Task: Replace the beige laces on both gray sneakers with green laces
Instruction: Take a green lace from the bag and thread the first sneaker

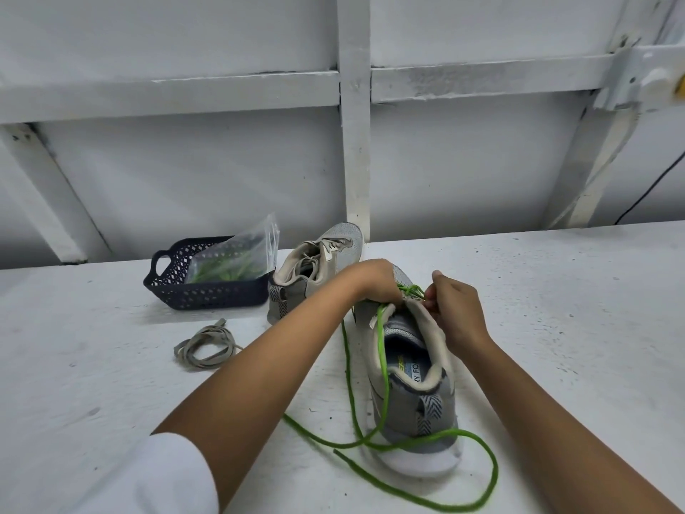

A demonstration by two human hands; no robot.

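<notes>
working with both hands close together, not touching, at the eyelets of the near sneaker (433, 413). gripping the upper there with the left hand (374, 281), knuckles up, fingertips curled under and out of sight. pinching the green lace (384, 361) with the right hand (457, 309), thumb against fingertips, just above the tongue.

nearest of all, bottom left: a white sleeve (166, 476) on the left arm. beside it, on the white surface (111, 365), long slack of the green lace: down from under the left hand, across the collar and the left side, then in loose loops round the heel, with one tip lying free just left of the white sole. near sneaker upright on its sole, heel toward the camera, toe pointing away, only a few green crossings showing between the hands.

further out, to the left: a loose beige lace (185, 356) coiled on the surface, apart from both shoes.

behind the left hand: the far sneaker (322, 261), gray, heel this way, laced in beige. just beside its heel, a dark blue basket (207, 294) holding a clear plastic bag (241, 261) with green inside.

at the back, a white framed wall (222, 161).
</notes>
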